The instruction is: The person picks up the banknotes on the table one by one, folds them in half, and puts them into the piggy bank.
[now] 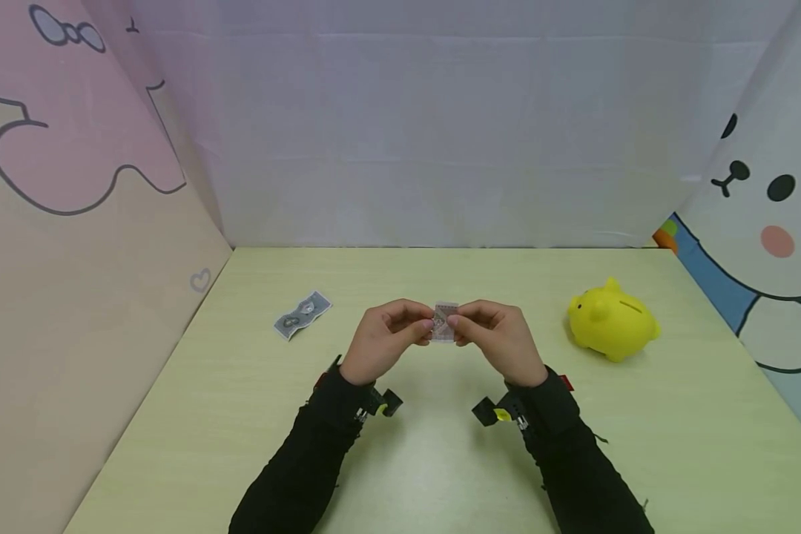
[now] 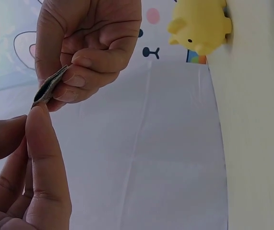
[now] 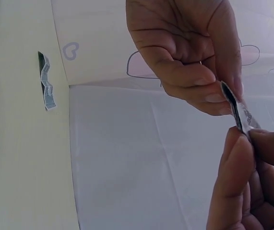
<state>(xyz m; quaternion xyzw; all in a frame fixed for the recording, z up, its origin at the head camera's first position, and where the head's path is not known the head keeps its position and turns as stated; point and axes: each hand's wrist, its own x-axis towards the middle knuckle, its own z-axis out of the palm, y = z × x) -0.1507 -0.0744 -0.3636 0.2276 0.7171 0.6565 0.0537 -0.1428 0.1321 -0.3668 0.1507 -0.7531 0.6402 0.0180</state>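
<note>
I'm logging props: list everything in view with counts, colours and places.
table: 1, pale yellow, centre
folded note: 1, grey, above table's middle
creased note: 1, grey, on table's left
piggy bank: 1, yellow, on table's right
backdrop: 1, whitish, behind table
left panel: 1, pink-beige, beside table
right panel: 1, white-blue, beside table
left hand: 1, bare, pinching folded note
right hand: 1, bare, pinching folded note
sleeves: 2, black, lower centre
wrist cameras: 2, black, at sleeve ends
</note>
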